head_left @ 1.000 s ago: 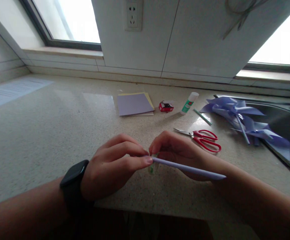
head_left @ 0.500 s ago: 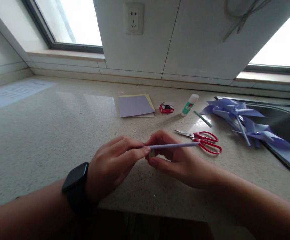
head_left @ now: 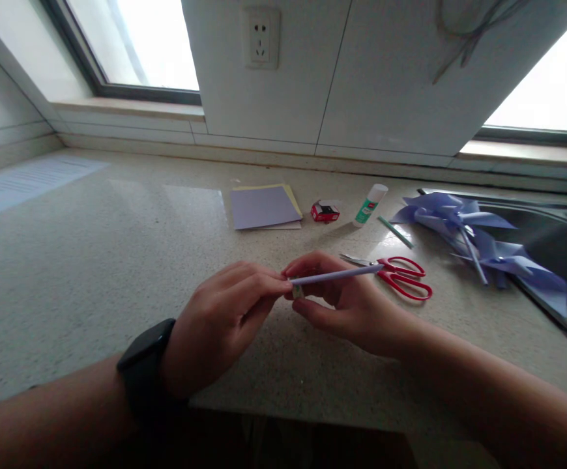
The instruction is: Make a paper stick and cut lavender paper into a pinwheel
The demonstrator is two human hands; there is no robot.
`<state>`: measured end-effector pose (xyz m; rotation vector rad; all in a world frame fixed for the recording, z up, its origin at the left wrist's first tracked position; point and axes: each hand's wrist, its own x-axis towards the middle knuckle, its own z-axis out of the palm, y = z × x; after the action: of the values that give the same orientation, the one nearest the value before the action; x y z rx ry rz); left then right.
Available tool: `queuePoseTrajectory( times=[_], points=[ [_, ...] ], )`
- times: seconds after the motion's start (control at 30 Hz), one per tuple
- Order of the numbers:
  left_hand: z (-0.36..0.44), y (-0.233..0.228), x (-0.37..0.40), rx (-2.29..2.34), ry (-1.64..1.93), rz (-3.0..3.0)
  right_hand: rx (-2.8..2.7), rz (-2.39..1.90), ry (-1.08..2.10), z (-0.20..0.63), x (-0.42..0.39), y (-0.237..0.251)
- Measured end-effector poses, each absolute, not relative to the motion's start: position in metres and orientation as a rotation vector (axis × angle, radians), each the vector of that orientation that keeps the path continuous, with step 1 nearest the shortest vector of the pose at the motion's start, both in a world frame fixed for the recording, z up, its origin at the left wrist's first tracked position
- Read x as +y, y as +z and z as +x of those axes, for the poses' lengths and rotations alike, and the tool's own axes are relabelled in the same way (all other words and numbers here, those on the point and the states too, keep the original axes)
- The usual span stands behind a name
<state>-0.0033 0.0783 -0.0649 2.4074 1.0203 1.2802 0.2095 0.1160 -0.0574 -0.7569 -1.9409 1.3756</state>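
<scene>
My left hand (head_left: 234, 312), with a black watch at the wrist, pinches the near end of a thin lilac paper stick (head_left: 337, 275). The stick points right and slightly upward, passing over my right hand (head_left: 347, 303). Between the thumb and curled fingers of that hand sits a small pale thing with green marks (head_left: 297, 292), mostly covered; its kind is unclear. The fingertips of both hands meet at this spot, above the counter. Just beyond my right hand lie red-handled scissors (head_left: 401, 277), blades to the left.
Behind the hands on the speckled counter (head_left: 117, 273) lie lilac and yellow paper sheets (head_left: 266, 207), a small red box (head_left: 325, 210), an upright glue stick (head_left: 370, 205) and a green strip (head_left: 395, 232). Lilac paper pinwheels (head_left: 459, 218) rest by the sink (head_left: 547, 241).
The far end of the lilac stick has tilted up and moved a little left. My left thumb has shifted under the fingers. My right hand has barely moved.
</scene>
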Motion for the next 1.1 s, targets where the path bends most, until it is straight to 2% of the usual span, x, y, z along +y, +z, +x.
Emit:
queuePoseTrajectory(
  times=[0.2, 0.53, 1.1],
  points=[
    [-0.002, -0.067, 0.078, 1.228, 1.284, 2.254, -1.951, -0.755, 1.319, 0.209, 0.119, -0.06],
    [0.0, -0.064, 0.082, 1.174, 1.324, 2.192, -1.909, -0.6, 1.401, 0.212, 0.12, -0.069],
    [0.004, -0.065, 0.085, 1.173, 1.207, 1.689, -1.936, -0.498, 1.458, 0.213, 0.122, -0.064]
  ],
)
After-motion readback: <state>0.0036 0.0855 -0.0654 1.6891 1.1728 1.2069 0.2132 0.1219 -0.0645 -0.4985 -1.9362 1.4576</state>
